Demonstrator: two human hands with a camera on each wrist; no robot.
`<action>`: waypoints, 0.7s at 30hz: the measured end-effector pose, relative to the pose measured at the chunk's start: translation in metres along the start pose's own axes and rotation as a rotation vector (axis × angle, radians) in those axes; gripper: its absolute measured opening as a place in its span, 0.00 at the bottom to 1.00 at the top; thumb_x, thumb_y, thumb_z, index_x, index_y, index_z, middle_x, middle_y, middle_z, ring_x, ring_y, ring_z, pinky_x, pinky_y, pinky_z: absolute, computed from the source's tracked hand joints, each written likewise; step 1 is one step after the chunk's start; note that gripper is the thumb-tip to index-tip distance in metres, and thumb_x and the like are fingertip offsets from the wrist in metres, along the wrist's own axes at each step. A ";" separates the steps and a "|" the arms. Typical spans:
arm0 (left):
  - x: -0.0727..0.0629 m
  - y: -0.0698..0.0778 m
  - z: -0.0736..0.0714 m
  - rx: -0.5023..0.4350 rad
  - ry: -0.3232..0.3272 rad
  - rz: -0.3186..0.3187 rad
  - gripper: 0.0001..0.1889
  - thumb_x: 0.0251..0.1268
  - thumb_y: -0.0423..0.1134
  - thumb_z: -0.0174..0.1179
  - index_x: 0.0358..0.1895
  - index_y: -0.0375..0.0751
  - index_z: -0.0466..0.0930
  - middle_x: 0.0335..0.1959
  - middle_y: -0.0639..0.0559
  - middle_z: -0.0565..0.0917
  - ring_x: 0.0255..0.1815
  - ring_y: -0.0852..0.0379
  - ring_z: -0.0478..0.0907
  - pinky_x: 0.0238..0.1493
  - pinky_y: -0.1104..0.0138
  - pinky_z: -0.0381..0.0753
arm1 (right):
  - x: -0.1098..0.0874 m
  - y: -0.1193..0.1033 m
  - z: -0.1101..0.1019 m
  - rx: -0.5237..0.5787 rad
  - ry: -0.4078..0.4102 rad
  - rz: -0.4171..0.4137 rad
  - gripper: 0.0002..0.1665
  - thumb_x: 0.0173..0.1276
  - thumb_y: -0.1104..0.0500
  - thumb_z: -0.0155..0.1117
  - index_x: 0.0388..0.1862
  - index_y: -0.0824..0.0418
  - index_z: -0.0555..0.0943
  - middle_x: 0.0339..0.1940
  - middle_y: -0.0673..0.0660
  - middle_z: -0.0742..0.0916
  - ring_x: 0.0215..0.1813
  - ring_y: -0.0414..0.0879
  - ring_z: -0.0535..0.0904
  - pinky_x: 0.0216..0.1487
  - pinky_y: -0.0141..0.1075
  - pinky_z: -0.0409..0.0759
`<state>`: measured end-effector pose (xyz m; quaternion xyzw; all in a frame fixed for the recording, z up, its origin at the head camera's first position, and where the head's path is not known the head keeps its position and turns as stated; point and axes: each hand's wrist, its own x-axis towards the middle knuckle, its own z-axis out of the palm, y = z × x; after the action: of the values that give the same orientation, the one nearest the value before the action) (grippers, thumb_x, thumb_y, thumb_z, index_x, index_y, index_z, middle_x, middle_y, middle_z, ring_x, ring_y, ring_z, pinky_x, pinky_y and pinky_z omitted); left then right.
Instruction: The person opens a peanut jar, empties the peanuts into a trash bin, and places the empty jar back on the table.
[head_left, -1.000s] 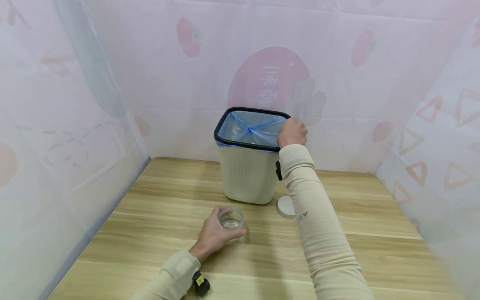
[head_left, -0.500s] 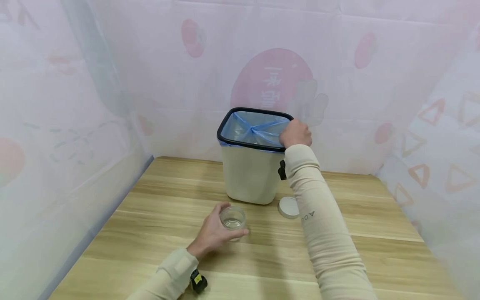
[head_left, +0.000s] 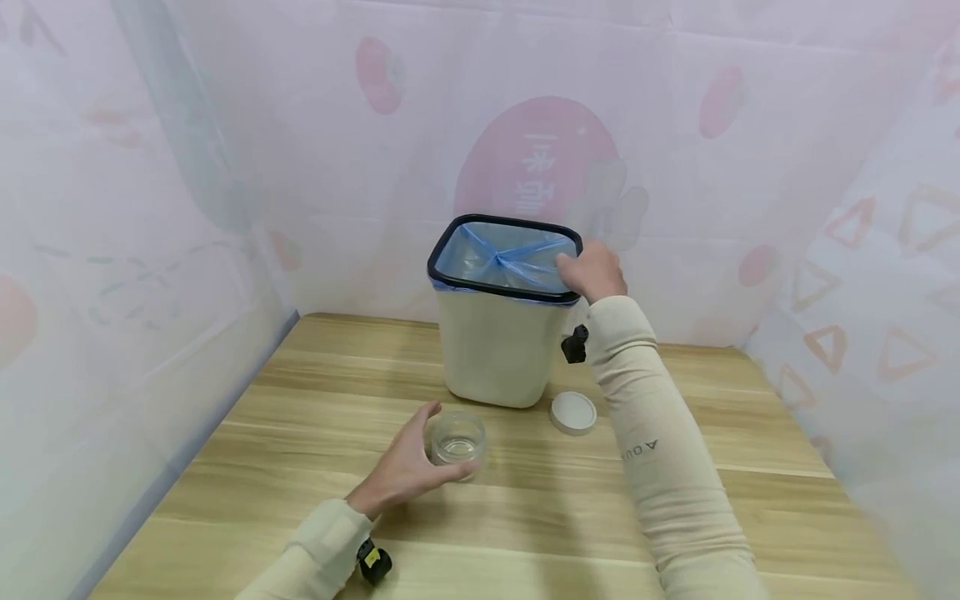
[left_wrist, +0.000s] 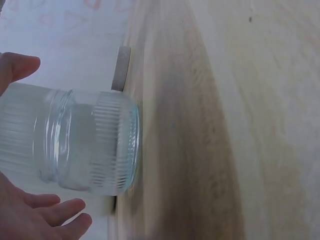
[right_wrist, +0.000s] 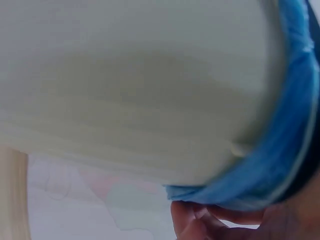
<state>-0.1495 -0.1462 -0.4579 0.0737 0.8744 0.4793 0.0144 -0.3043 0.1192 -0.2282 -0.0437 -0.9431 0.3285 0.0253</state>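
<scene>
A small clear glass jar point(head_left: 458, 440) stands upright on the table, its mouth uncovered. My left hand point(head_left: 405, 463) curves around its near left side with thumb and fingers spread. The left wrist view shows the ribbed jar point(left_wrist: 80, 142) with gaps between it and my fingers point(left_wrist: 60, 212). Behind the jar stands a cream trash bin point(head_left: 495, 350) with a black rim and a blue bag liner point(head_left: 501, 258). At the bin's right rim, my right hand point(head_left: 597, 271) has its thumb over the edge. Its curled fingers point(right_wrist: 192, 222) meet the liner's folded edge from outside.
A round white lid point(head_left: 573, 412) lies on the wooden table point(head_left: 360, 367), right of the bin's base. Printed cloth walls point(head_left: 315, 125) enclose the back and both sides. Each wrist carries a small black camera.
My left fingers have spread and drawn back from the jar, which stays standing. My right hand has shifted slightly right, baring the rim's front right corner and more of the lid.
</scene>
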 end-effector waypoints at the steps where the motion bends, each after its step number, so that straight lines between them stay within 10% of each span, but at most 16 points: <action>1: -0.001 0.000 -0.001 0.015 -0.009 -0.001 0.64 0.50 0.62 0.80 0.85 0.40 0.52 0.84 0.38 0.61 0.83 0.33 0.60 0.78 0.32 0.61 | 0.000 0.001 -0.001 -0.003 -0.002 -0.001 0.19 0.80 0.45 0.48 0.31 0.56 0.67 0.26 0.54 0.69 0.23 0.46 0.64 0.29 0.42 0.69; 10: -0.003 -0.001 -0.013 0.133 -0.079 0.002 0.71 0.49 0.67 0.78 0.86 0.36 0.42 0.86 0.30 0.52 0.85 0.29 0.52 0.78 0.30 0.58 | -0.016 0.012 -0.009 0.005 0.021 -0.086 0.28 0.81 0.37 0.42 0.26 0.55 0.65 0.21 0.52 0.68 0.22 0.47 0.62 0.25 0.39 0.64; 16: 0.000 0.000 -0.020 0.201 -0.083 0.006 0.73 0.48 0.70 0.77 0.86 0.34 0.40 0.87 0.31 0.47 0.87 0.28 0.47 0.79 0.29 0.52 | -0.038 0.027 -0.006 0.001 0.057 -0.211 0.45 0.83 0.29 0.30 0.61 0.65 0.77 0.54 0.68 0.82 0.53 0.62 0.79 0.51 0.55 0.78; 21: 0.000 0.000 -0.027 0.256 -0.089 0.005 0.75 0.48 0.72 0.75 0.86 0.34 0.38 0.87 0.31 0.45 0.87 0.28 0.44 0.81 0.30 0.47 | -0.056 0.042 0.001 -0.001 0.076 -0.283 0.51 0.83 0.28 0.30 0.82 0.67 0.62 0.80 0.70 0.72 0.80 0.68 0.66 0.77 0.64 0.68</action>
<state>-0.1516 -0.1684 -0.4435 0.0981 0.9268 0.3599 0.0424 -0.2457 0.1458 -0.2559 0.0770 -0.9384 0.3193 0.1070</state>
